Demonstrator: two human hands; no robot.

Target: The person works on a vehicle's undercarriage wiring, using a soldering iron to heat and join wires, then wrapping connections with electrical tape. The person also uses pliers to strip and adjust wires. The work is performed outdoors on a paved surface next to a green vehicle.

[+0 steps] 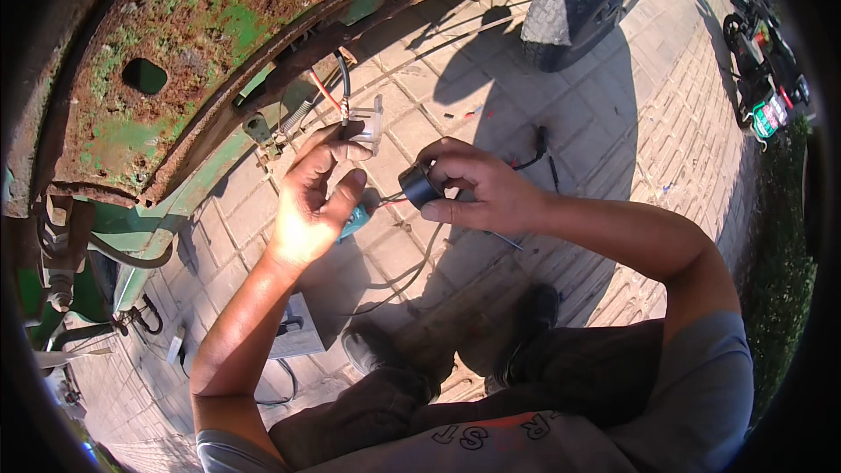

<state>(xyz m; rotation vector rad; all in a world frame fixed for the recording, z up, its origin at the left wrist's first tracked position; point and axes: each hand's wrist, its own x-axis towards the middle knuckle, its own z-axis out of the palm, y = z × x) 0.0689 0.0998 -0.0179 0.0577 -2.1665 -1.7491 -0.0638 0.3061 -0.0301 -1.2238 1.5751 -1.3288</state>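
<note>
In my right hand (486,186) is a roll of black tape (420,185), held between thumb and fingers over the paving. My left hand (320,184) is up by the rusty green metal frame. Its curled fingers close round the lower end of a black cable (344,79), while its thumb stands apart below. An orange wire (325,89) comes down beside that cable, and pale, bare-looking strands show where they meet. Right next to these fingers is a clear plastic piece (375,125); whether it is gripped too is unclear. The fingers hide the cable's end.
The rusty green frame (188,44) arches across the upper left. A wheel (569,13) stands at the top right. Below my left hand lie a teal tool (353,224), partly hidden, and a grey box (298,330). Leads and small scraps lie on the paving (412,254).
</note>
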